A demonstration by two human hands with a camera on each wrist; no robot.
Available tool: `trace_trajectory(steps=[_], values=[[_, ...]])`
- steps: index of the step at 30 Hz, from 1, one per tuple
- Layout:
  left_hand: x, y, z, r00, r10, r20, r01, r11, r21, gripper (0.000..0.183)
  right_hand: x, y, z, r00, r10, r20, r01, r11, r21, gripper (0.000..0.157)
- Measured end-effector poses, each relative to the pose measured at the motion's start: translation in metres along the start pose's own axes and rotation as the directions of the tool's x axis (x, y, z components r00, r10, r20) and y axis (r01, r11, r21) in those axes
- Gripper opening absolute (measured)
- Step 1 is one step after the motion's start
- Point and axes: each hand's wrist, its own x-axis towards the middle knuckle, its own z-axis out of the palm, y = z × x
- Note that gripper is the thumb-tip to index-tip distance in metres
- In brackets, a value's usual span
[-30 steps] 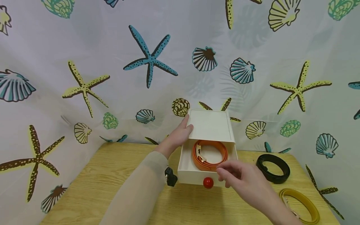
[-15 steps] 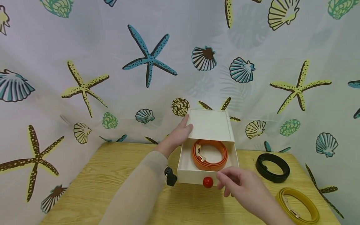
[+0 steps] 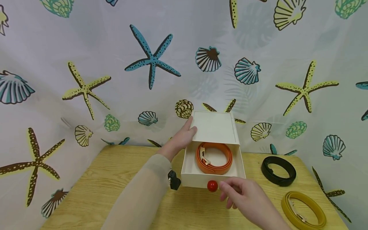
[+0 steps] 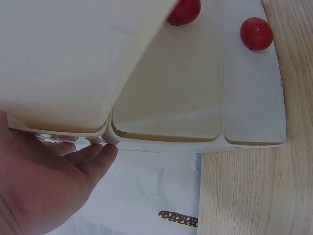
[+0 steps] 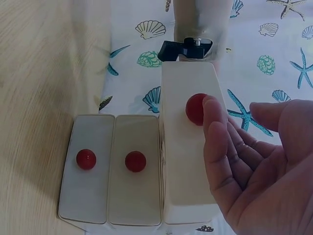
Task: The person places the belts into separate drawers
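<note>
A white drawer cabinet [image 3: 214, 126] stands near the back of the table. Its top drawer [image 3: 194, 181] is pulled out and holds a coiled orange belt [image 3: 214, 169] with a gold-coloured buckle. On the drawer front is a round red knob [image 3: 212, 186]. My left hand [image 3: 183, 138] rests against the cabinet's left side, thumb at the top edge; in the left wrist view its fingers [image 4: 100, 164] touch the side wall. My right hand [image 3: 244, 196] is beside the knob, fingers loosely bent and thumb apart, gripping nothing. Whether a fingertip touches the knob is unclear.
A coiled black belt [image 3: 267, 172] and a coiled yellow belt [image 3: 316, 207] lie on the wooden table [image 3: 86, 191] to the right. Two lower drawers [image 5: 135, 196] with red knobs are pushed in. A patterned curtain [image 3: 172, 105] hangs directly behind the cabinet.
My right hand has come down and slightly toward me, from the drawer's right front corner to beside the knob. The left hand keeps its place on the cabinet.
</note>
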Motion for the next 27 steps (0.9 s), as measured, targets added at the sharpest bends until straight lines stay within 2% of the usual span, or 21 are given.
trace_trajectory(steps=[9, 20, 27], values=[[-0.001, 0.001, 0.0, 1.0, -0.008, 0.005, 0.008, 1.0, -0.004, 0.07, 0.001, 0.006, 0.007, 1.0, -0.019, 0.011, 0.019, 0.999, 0.026, 0.034], [-0.001, 0.002, 0.0, 1.0, 0.0, 0.003, 0.0, 1.0, -0.012, 0.07, 0.005, 0.012, 0.018, 0.998, 0.064, 0.015, -0.064, 0.998, 0.005, 0.044], [-0.001, 0.002, 0.0, 1.0, -0.006, 0.007, 0.006, 1.0, -0.022, 0.071, 0.007, 0.017, 0.024, 0.997, 0.081, 0.018, -0.082, 0.997, 0.016, 0.045]])
